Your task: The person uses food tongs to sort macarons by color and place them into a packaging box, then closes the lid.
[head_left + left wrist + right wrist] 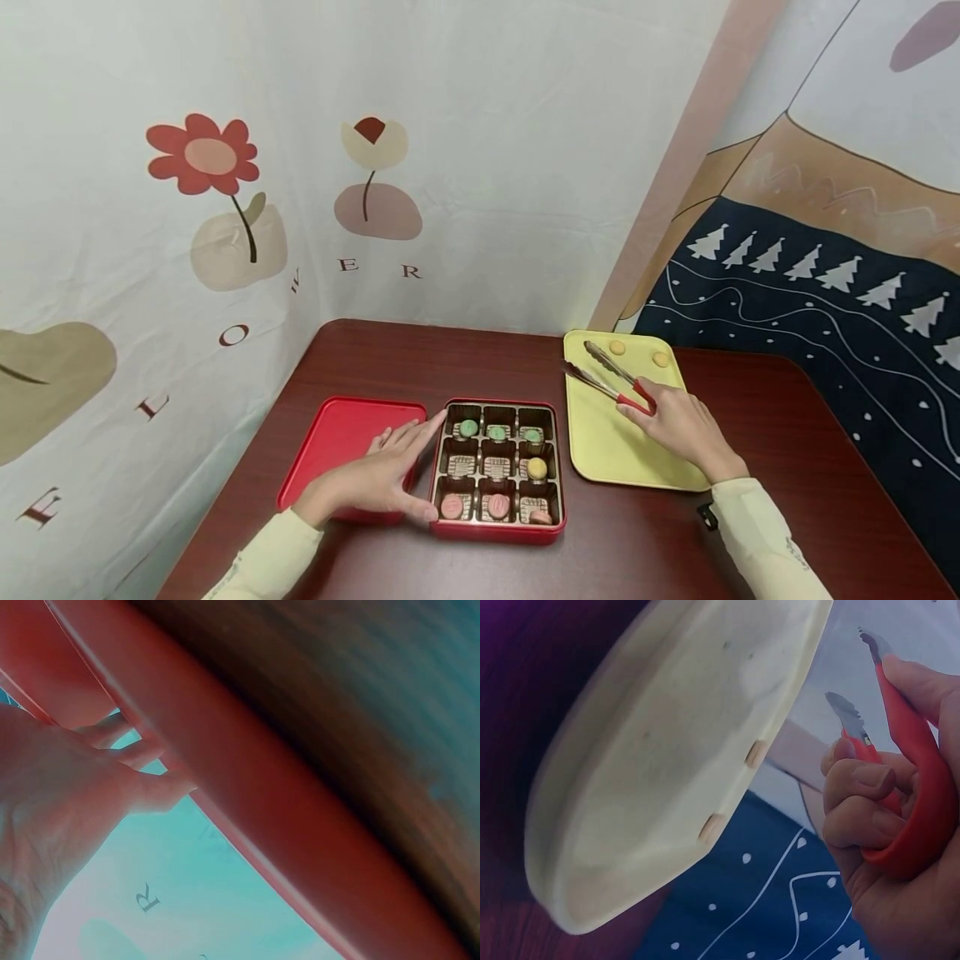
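Observation:
My right hand (686, 423) grips red-handled metal tongs (922, 761), their tips parted with nothing between them. The tongs reach over a yellow tray (611, 450), where two small yellow macaron-like cookies (617, 347) lie near the far edge. My left hand (375, 479) spreads along the left side of a red tin (498, 533), thumb at its near corner and index finger at the far one. Inside, a gold divider holds three green cookies (497, 434) in the back row, one yellow cookie (537, 468) at the middle right and three pink cookies (498, 506) in front.
A red lid (341, 437) lies left of the tin, partly under my left hand. The brown table (637, 550) backs onto a printed curtain (487, 167). A small black object (707, 517) shows beside my right wrist.

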`<state>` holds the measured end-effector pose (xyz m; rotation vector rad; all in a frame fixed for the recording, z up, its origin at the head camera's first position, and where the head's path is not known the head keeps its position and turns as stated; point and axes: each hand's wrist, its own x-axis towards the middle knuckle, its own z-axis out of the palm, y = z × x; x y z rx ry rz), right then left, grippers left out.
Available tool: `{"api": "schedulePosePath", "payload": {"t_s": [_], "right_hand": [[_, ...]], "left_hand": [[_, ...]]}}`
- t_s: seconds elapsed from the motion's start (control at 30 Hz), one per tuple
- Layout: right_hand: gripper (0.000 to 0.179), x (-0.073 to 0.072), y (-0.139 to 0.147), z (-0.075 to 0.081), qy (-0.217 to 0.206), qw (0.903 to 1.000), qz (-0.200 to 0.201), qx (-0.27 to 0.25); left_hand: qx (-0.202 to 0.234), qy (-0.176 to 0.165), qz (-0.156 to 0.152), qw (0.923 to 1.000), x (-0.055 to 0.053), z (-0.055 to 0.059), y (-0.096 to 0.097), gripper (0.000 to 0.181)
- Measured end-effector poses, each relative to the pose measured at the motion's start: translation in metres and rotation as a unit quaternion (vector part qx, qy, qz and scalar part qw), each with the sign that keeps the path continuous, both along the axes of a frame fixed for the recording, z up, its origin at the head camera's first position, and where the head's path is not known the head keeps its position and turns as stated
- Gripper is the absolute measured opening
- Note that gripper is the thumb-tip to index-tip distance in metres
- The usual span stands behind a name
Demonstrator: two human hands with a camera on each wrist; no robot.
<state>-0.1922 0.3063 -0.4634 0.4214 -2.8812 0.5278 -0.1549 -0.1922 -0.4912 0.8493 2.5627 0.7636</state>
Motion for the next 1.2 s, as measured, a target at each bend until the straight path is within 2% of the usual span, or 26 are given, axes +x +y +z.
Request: {"api": "schedulePosePath", "payload": {"t_s": [0.5,0.93,1.2], "right_hand": [[0.072,-0.016,0.021,-0.003,-0.017,0.9989,-0.041,0.017],[0.074,-0.022,0.031,-0.009,-0.007,0.9984,-0.055,0.012],[0.074,-0.024,0.036,-0.01,-0.023,0.9975,-0.063,0.023]], "left_hand": [[-0.001,-0.003,0.0,1.0,-0.001,0.001,0.001,0.14],[-0.001,-0.005,0.002,1.0,0.0,0.002,0.001,0.141],[-0.002,-0.006,0.003,1.0,-0.001,0.0,0.001,0.141]]}}
